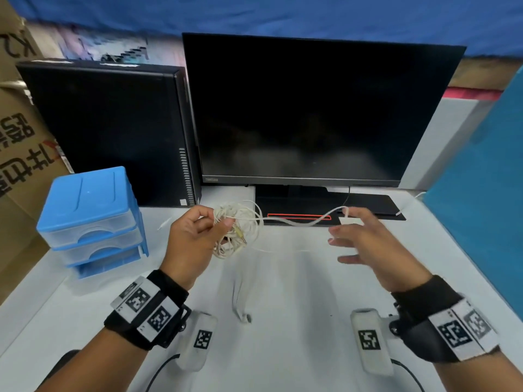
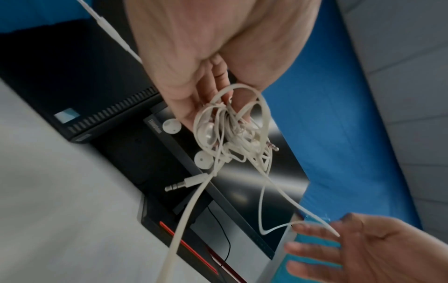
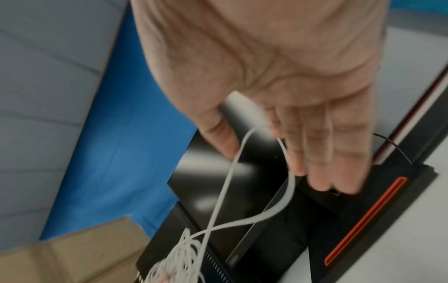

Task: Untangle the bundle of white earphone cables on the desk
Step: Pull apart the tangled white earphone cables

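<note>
My left hand (image 1: 219,222) grips the tangled bundle of white earphone cables (image 1: 240,219) above the desk, thumb and fingers curled round it. In the left wrist view the bundle (image 2: 232,137) shows earbuds and a jack plug (image 2: 184,183) dangling. One loose strand (image 1: 300,222) runs right from the bundle to my right hand (image 1: 339,227). That hand has straight, spread fingers, and the strand (image 3: 225,183) lies looped between thumb and forefinger without a pinch. Another strand (image 1: 240,301) hangs blurred down toward the desk.
A dark monitor (image 1: 311,108) on a black base (image 1: 368,205) stands right behind my hands. A black computer tower (image 1: 113,131) and a blue drawer unit (image 1: 90,219) are on the left, with cardboard boxes (image 1: 17,154) beyond. A blue partition (image 1: 481,207) bounds the right of the white desk (image 1: 283,357).
</note>
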The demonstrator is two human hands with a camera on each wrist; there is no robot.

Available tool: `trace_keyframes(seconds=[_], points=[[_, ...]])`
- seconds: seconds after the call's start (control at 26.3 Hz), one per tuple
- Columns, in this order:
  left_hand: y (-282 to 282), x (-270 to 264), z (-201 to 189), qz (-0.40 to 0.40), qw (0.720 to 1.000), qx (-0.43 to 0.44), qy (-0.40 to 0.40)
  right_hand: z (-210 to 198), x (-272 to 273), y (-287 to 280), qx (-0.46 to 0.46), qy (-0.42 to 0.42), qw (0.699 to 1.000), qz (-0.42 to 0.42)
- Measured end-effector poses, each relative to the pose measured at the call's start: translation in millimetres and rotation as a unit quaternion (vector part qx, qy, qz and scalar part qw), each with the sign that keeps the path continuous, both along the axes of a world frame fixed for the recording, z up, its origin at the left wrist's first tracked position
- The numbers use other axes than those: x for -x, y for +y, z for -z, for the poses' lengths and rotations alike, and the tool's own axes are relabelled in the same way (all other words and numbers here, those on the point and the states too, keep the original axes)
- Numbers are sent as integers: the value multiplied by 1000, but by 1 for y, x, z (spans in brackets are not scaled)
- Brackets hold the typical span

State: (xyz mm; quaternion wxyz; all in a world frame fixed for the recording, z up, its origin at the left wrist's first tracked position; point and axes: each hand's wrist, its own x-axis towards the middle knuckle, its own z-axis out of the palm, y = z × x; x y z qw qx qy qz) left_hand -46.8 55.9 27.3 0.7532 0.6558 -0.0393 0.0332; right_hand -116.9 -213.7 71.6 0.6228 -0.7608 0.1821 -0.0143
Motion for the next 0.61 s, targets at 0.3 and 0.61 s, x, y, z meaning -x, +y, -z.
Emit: trace_keyframes(seconds=[0.3,0.61], points=[[-21,22,-1,59,985,-131,-95,8,30,57,322,-348,880,-23],[-33,44,-2,135,971,-160,-113,27,27,60,422,-295,853,-85]])
